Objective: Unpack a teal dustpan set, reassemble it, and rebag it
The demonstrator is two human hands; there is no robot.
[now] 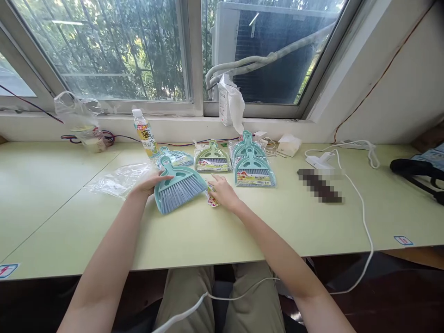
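Note:
My left hand is closed on the upper left side of a teal dustpan with a brush, held tilted over the table. My right hand is at the dustpan's right edge, its fingers on a small colourful card. Left of the dustpan lies a crumpled clear plastic bag. Behind it is a wrapped teal set. A wrapped green set and wrapped teal sets stand behind and to the right of my right hand.
A yellow-labelled bottle, a plastic bag with a cup and a tissue pack are along the window side. On the right are a white power strip, a cable, a pixelated dark object and a black strap.

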